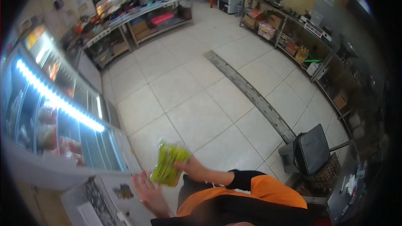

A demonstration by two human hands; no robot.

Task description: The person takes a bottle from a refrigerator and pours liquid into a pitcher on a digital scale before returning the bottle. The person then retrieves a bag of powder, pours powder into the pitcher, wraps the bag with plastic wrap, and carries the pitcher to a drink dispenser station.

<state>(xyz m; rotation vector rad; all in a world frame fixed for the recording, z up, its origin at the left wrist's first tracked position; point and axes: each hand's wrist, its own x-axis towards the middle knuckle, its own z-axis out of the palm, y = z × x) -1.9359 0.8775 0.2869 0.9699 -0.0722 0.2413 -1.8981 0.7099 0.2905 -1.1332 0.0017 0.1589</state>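
A yellow-green packet point(171, 164) in clear, shiny plastic wrap is held up in front of my body. My right hand point(196, 169) grips it by its right edge, thumb across the front. Dark lines run across the packet, but what is inside I cannot make out. Close to its lower left edge is my left hand point(151, 194), fingers spread apart and nothing held. Whether those fingertips touch the plastic is unclear.
A lit display fridge point(90, 142) with bagged goods stands at left. Below it sits a white container point(73, 203). To the right are a grey lidded bin point(314, 148) and steel shelving point(289, 27). A drain channel point(251, 94) crosses the tiled floor.
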